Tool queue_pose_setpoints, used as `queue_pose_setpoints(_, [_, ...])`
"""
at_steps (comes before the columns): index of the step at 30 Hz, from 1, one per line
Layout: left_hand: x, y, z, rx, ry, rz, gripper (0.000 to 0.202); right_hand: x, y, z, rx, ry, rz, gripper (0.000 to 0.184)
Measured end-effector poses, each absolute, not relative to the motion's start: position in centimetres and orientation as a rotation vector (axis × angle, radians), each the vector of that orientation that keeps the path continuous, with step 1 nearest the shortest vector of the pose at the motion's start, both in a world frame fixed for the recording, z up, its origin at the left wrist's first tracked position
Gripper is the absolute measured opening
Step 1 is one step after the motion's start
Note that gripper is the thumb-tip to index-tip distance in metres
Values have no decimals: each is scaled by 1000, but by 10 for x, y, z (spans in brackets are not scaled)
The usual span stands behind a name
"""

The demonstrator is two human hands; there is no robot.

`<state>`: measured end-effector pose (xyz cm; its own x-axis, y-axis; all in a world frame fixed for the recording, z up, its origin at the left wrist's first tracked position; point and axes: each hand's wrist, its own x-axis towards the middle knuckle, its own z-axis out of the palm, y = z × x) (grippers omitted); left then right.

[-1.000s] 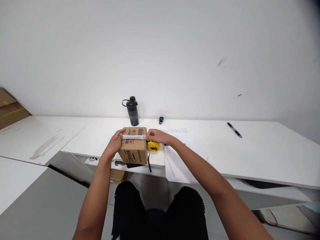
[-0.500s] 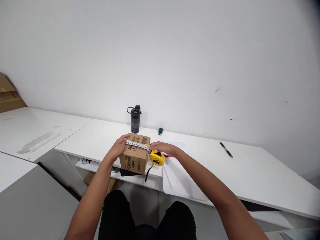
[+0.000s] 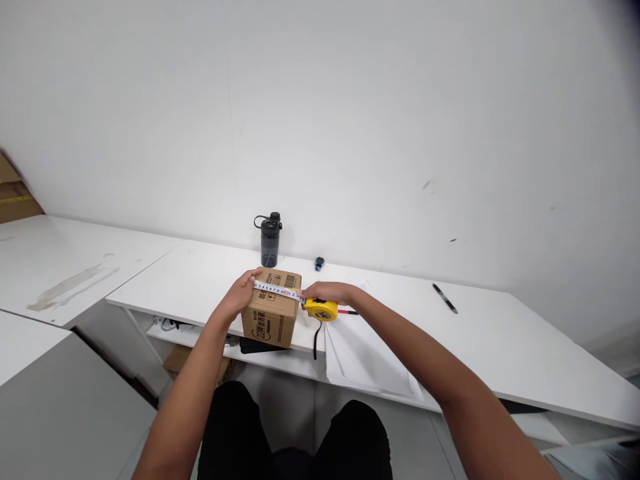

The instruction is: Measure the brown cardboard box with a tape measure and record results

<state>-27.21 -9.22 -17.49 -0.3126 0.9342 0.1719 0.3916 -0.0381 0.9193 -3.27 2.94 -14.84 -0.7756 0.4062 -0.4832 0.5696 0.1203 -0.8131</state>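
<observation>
A small brown cardboard box (image 3: pixel 270 323) with printed sides rests at the desk's front edge. Across its top lies the white blade (image 3: pixel 276 289) of a yellow tape measure (image 3: pixel 323 309). My left hand (image 3: pixel 240 295) is closed at the box's left upper edge, pinching the blade's end there against the box. My right hand (image 3: pixel 327 291) is closed on the tape measure just off the box's right side, fingers near where the blade leaves the case. A black wrist strap hangs from the case.
White paper sheets (image 3: pixel 367 360) lie right of the box, with a red and black pen (image 3: pixel 347 312) partly behind my right arm. A dark water bottle (image 3: pixel 270 243) and a small dark watch-like item (image 3: pixel 319 264) stand near the wall. Another pen (image 3: pixel 445 298) lies farther right on the white desk (image 3: pixel 480 347).
My right hand has shifted the tape case slightly right and up, tilting it more level, and a little more blade shows beyond the box. The strap has swung right. My left hand stays at the box.
</observation>
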Motion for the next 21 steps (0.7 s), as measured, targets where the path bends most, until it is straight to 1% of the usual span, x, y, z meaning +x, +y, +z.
queue_pose_setpoints(3, [-275,-91,-178,1403,1723,1339,41,-37,26,-132,1033,2264,-1563,47])
queue_pose_setpoints(6, [-276,-91,-178,1391,1720,1319,41,-41,22,-119,1079,2342,-1312,46])
queue_pose_setpoints(10, [-276,-92,-178,1408,1713,1302,43,-46,23,-112,1110,2394,-1063,46])
queue_pose_setpoints(19, [-271,-95,-171,1381,1739,1292,41,-56,34,-111,1146,2319,-869,53])
queue_pose_setpoints(21, [-269,-96,-169,1366,1741,1301,40,-57,36,-109,1136,2301,-873,54])
